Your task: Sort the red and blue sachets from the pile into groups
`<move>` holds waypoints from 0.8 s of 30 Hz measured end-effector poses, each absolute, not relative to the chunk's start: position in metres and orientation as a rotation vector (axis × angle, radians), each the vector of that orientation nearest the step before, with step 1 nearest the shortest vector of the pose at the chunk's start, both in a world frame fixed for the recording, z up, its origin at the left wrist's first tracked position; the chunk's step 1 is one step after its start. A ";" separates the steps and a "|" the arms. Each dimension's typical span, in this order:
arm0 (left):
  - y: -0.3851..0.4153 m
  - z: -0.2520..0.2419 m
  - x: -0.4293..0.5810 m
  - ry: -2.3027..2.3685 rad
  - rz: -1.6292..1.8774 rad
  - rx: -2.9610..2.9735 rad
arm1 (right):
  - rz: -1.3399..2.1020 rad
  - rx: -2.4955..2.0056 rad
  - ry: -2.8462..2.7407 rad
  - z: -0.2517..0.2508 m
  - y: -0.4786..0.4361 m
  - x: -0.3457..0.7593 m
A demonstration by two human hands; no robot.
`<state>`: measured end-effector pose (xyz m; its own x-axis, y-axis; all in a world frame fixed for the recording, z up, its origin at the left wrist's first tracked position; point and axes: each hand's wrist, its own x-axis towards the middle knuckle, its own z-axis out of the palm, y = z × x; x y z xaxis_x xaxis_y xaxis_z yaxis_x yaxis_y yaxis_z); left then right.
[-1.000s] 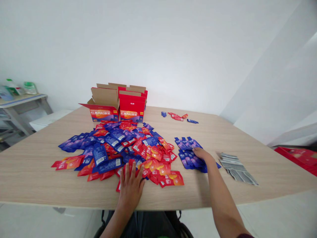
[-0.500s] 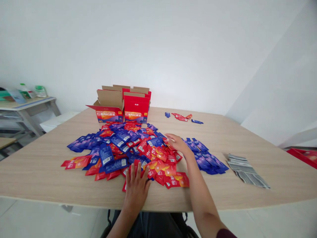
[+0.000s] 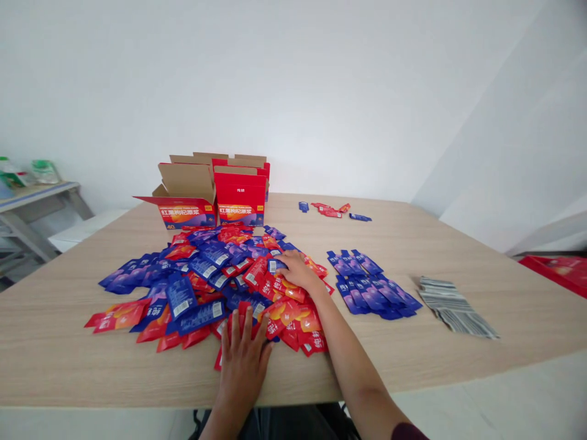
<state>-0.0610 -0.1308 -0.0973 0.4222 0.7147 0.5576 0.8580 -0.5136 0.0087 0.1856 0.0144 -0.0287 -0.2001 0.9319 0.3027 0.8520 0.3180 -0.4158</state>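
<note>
A wide heap of red and blue pouches (image 3: 202, 267) covers the left half of the table. My left hand (image 3: 244, 351) lies on red pouches at the heap's front edge, its fingers spread. Over the right part of the heap is my right hand (image 3: 296, 269), its fingertips touching a blue pouch (image 3: 274, 265); the fingers are apart and slightly bent. To the right of my right forearm, blue pouches (image 3: 373, 296) lie in overlapping rows. Behind the heap stand open red cartons (image 3: 241, 195) with raised brown flaps.
A striped grey stack (image 3: 456, 307) rests on the table (image 3: 440, 360) at the right. A few red and blue pouches (image 3: 330, 211) lie at the back. Beyond the right edge is a red box (image 3: 557, 275); a side table (image 3: 43, 192) with containers stands far left.
My right hand has moved left across the heap, from its right edge onto a blue pouch. The left hand stays on the red pouches. The view has shifted slightly.
</note>
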 end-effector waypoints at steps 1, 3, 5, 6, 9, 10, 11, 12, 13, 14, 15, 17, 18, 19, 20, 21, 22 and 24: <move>-0.130 -0.097 -0.061 -1.361 -0.728 -2.408 | 0.211 -1.564 -2.086 -0.026 0.013 0.188; -0.129 -0.097 -0.061 -1.358 -0.712 -2.412 | 0.209 -1.540 -2.066 -0.019 0.011 0.192; -0.129 -0.097 -0.061 -1.363 -0.711 -2.405 | 0.198 -1.515 -2.034 -0.011 0.008 0.198; -0.129 -0.097 -0.060 -1.365 -0.715 -2.399 | 0.188 -1.504 -2.013 -0.007 0.006 0.202; -0.129 -0.097 -0.060 -1.362 -0.725 -2.392 | 0.140 -1.469 -1.923 0.006 -0.003 0.221; -0.129 -0.098 -0.060 -1.360 -0.730 -2.393 | 0.121 -1.458 -1.880 0.010 -0.006 0.230; -0.129 -0.098 -0.061 -1.361 -0.740 -2.390 | 0.101 -1.450 -1.828 0.014 -0.011 0.241; -0.129 -0.098 -0.061 -1.364 -0.751 -2.389 | 0.082 -1.444 -1.768 0.017 -0.015 0.253; -0.129 -0.099 -0.061 -1.365 -0.760 -2.388 | 0.063 -1.444 -1.700 0.018 -0.020 0.266; -0.129 -0.099 -0.061 -1.368 -0.769 -2.384 | 0.043 -1.451 -1.622 0.018 -0.025 0.281; -0.129 -0.100 -0.061 -1.367 -0.774 -2.382 | 0.025 -1.462 -1.540 0.016 -0.030 0.295; -0.129 -0.101 -0.061 -1.361 -0.774 -2.380 | 0.004 -1.493 -1.385 0.009 -0.040 0.325; -0.129 -0.102 -0.061 -1.361 -0.772 -2.378 | -0.005 -1.510 -1.316 0.004 -0.045 0.338; -0.129 -0.102 -0.061 -1.363 -0.768 -2.376 | -0.014 -1.528 -1.256 -0.002 -0.050 0.351; -0.129 -0.102 -0.061 -1.363 -0.763 -2.377 | -0.020 -1.549 -1.205 -0.007 -0.053 0.362; -0.129 -0.101 -0.061 -1.363 -0.754 -2.381 | -0.026 -1.572 -1.161 -0.012 -0.057 0.371; -0.129 -0.101 -0.061 -1.364 -0.746 -2.384 | -0.031 -1.598 -1.124 -0.016 -0.059 0.379; -0.128 -0.100 -0.061 -1.356 -0.740 -2.391 | -0.047 -1.652 -1.064 -0.023 -0.061 0.390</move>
